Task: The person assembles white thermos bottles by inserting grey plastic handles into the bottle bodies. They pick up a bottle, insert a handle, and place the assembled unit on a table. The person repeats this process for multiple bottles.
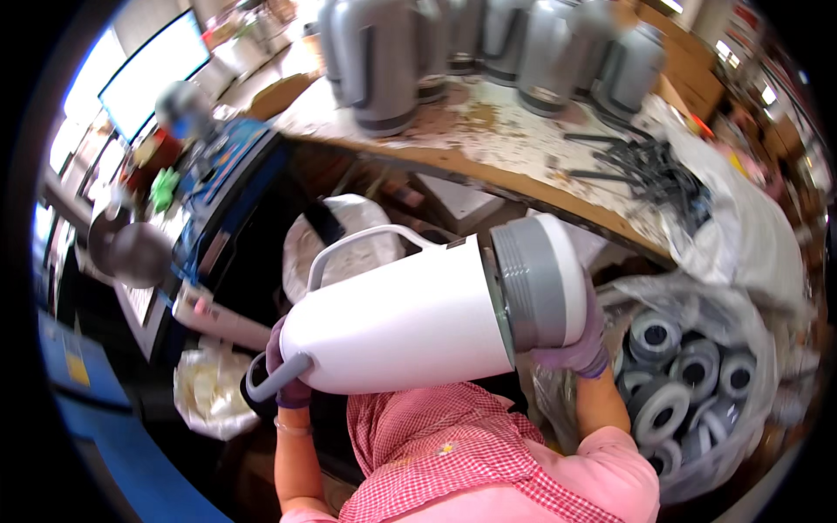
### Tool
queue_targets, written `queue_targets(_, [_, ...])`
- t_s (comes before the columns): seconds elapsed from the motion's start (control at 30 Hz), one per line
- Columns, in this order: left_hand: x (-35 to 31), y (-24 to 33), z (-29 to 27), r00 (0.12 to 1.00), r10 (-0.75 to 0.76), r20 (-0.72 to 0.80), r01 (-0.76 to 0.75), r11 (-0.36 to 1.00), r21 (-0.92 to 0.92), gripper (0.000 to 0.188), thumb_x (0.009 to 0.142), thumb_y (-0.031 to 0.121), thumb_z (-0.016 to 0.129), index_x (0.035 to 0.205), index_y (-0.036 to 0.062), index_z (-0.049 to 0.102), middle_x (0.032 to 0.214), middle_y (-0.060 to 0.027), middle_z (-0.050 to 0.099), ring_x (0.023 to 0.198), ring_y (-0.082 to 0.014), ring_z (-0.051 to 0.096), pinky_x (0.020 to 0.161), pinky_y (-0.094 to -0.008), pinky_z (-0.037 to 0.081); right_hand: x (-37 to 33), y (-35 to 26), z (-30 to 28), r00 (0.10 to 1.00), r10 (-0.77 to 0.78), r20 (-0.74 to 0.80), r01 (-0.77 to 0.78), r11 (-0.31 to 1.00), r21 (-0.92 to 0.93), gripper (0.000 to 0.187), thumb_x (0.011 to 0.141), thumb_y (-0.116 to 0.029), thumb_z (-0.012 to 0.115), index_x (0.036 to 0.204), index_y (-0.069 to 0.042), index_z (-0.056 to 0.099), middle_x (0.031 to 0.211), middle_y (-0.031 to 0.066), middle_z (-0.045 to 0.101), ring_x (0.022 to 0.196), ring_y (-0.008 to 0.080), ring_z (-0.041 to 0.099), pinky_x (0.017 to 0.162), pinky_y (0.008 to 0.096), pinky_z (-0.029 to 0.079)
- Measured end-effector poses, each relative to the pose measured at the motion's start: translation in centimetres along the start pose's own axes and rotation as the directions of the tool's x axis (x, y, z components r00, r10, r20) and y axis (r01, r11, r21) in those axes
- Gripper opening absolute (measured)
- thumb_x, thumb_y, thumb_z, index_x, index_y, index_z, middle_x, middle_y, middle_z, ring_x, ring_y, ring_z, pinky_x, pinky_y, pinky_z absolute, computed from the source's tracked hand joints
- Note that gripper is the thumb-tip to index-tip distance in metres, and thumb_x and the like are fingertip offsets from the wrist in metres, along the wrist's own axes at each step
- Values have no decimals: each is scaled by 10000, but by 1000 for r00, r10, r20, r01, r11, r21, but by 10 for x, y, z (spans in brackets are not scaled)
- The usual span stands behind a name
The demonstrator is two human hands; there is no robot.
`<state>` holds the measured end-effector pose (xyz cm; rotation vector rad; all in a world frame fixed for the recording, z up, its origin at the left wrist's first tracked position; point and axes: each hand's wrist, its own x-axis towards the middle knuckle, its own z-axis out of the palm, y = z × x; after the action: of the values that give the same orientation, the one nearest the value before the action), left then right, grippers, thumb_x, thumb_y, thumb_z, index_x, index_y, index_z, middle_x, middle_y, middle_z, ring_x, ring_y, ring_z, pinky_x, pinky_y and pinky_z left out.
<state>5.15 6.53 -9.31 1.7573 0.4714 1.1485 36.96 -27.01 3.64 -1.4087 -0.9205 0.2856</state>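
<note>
White and smooth, the flask body [397, 322] is held crosswise in front of the chest, above the checked apron [436, 436]. Its left end is steadied by the gloved left hand [295, 394], its grip closed about the body beside a small grey loop [277, 379]; how far the fingers reach underneath cannot be told. At the opposite end the ribbed grey collar [527, 283] is clasped by the gloved right hand [586, 344] — a greenish edge is seen in the gap between. If the collar is pressed askew, that edge could be chipped; if the body is held loosely, it could be dropped through slipping on its smooth wall. To the right, grey rings [660, 414] are gathered in a clear bag [751, 414]. Beyond, grey flasks [375, 70] and dark strips [641, 174] are borne by the table [488, 166] — its edge could be struck if the flask body is swung upward.
</note>
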Motion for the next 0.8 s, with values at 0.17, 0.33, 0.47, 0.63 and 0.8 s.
queue_targets(0.17, [-10, 6, -34, 975, -206, -84, 203, 978, -46, 445, 948, 275, 623, 1267, -28, 553, 1287, -185, 603, 1140, -264, 605, 996, -390, 480, 13, 11, 28, 987, -79, 138, 93, 991, -98, 845, 438, -318, 969, 1111, -66, 525, 1485, 279, 381, 1357, 404, 430, 1095, 476, 349])
queue_targets(0.33, [12, 27, -27, 855, -496, 151, 518, 829, -211, 582, 942, 467, 576, 1261, -19, 579, 1234, -135, 638, 1083, -219, 626, 945, -345, 507, 30, 3, 35, 950, -199, 239, 236, 962, -138, 831, 462, -323, 968, 1114, -89, 508, 1433, 279, 429, 1319, 453, 460, 1087, 531, 346])
queue_targets(0.47, [11, 22, -20, 680, -665, 310, 730, 575, -368, 467, 980, 345, 530, 1287, -1, 586, 1191, -96, 663, 1064, -197, 640, 928, -328, 526, 30, -11, 25, 894, -214, 393, 292, 944, -150, 683, 595, -294, 905, 1131, -71, 545, 1321, 251, 522, 1233, 466, 518, 1061, 600, 350])
queue_targets(0.63, [15, 19, -22, 564, -624, 542, 786, 607, -119, 383, 1034, 157, 378, 1333, -17, 543, 1262, -94, 640, 1145, -187, 613, 989, -343, 496, 25, -5, 8, 729, -480, 488, 630, 749, -205, 487, 793, -297, 743, 1159, 14, 660, 1121, 170, 665, 1082, 389, 624, 1031, 585, 414])
queue_targets(0.8, [48, 56, -17, 993, -78, 92, 75, 996, 39, 623, 949, 445, 468, 1379, -6, 467, 1383, -225, 518, 1236, -340, 531, 1049, -458, 428, 58, -8, 18, 965, 4, 261, -34, 993, 113, 684, 848, -378, 734, 1348, 15, 484, 1259, 127, 601, 1160, 242, 594, 980, 378, 468])
